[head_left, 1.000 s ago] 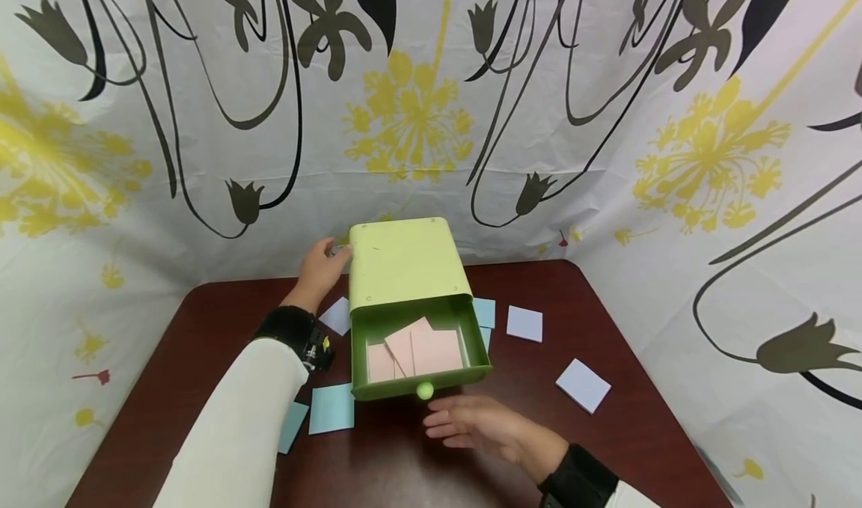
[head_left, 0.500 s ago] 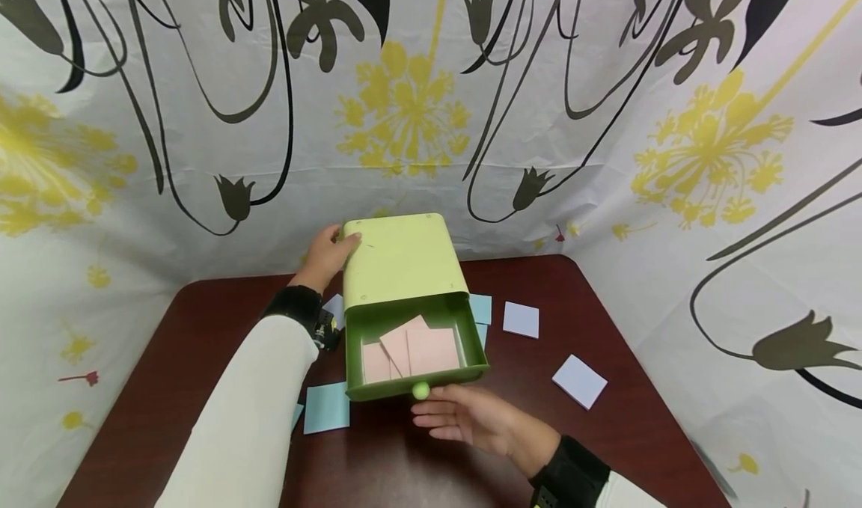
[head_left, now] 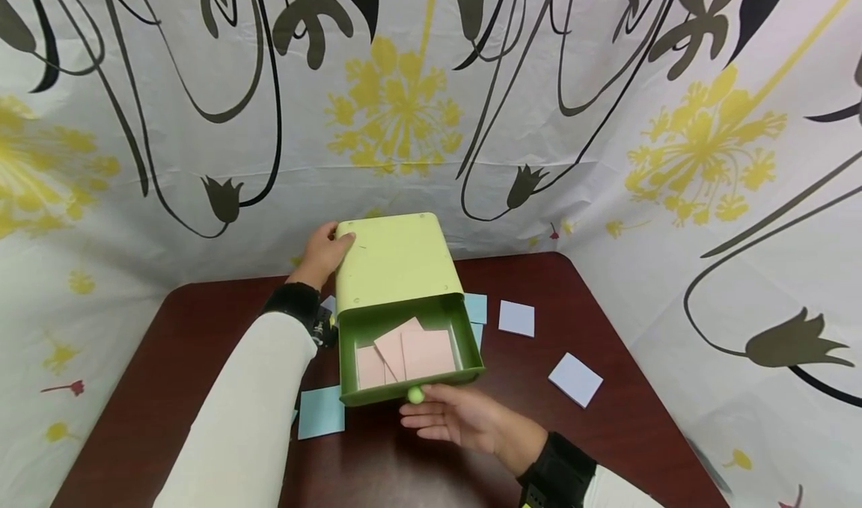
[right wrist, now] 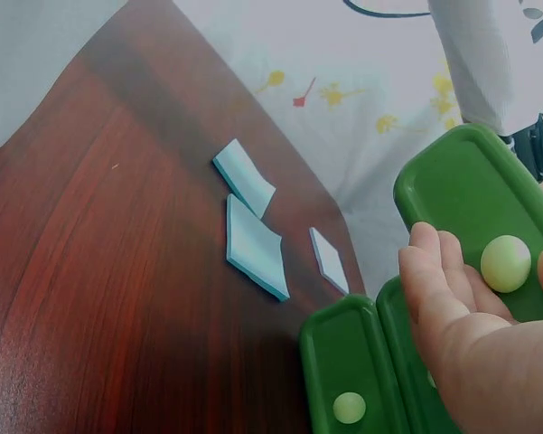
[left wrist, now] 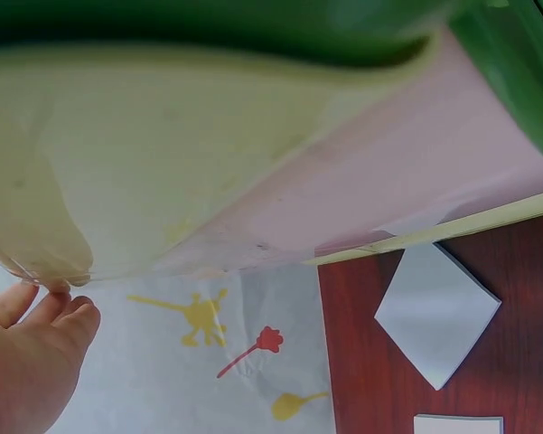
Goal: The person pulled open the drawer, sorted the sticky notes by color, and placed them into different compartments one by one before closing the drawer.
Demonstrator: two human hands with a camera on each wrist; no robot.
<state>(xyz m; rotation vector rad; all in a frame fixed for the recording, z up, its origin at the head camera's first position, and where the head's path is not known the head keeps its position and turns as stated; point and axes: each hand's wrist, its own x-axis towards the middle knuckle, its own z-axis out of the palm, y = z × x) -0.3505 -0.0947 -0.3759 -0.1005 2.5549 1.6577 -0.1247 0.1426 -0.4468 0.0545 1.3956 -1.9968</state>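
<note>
A pale green drawer box (head_left: 393, 261) stands at the back of the dark red table (head_left: 202, 321). Its top drawer (head_left: 471, 343) is pulled out, with pink notes (head_left: 411, 352) lying inside. My left hand (head_left: 322, 254) holds the box's back left corner, thumb on top; in the left wrist view the left hand (left wrist: 27, 362) touches the box's edge (left wrist: 163, 163). My right hand (head_left: 458, 418) lies palm up with straight fingers against the drawer front at its round knob (head_left: 415, 395). The right wrist view shows the fingers (right wrist: 438, 285) beside the knob (right wrist: 506, 262).
Blue and pale notes lie scattered on the table: one (head_left: 322, 412) left of the drawer, one (head_left: 516, 318) to its right, one (head_left: 575, 379) further right. A lower drawer knob (right wrist: 348, 407) shows in the right wrist view. A flowered curtain (head_left: 606, 156) closes in the table.
My right hand has moved up from the table to the drawer front and its knob. My left hand has slid onto the box's back left corner.
</note>
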